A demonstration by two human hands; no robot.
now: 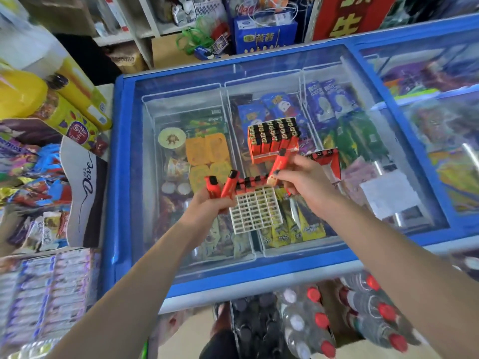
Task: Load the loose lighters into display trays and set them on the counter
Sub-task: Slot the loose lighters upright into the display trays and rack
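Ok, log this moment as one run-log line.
left hand: grips two lighters | right hand: pinches lighter over white tray | tray: one row in | full tray: on freezer lid

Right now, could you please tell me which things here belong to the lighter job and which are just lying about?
Job: lighters in left hand, lighter in right hand, white grid tray, filled display tray.

Lying about: freezer, water bottles, Dove box.

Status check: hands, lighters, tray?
Left hand holds two lighters. Right hand pinches one lighter above white tray, back row filled. Full tray behind. Nothing blocking.
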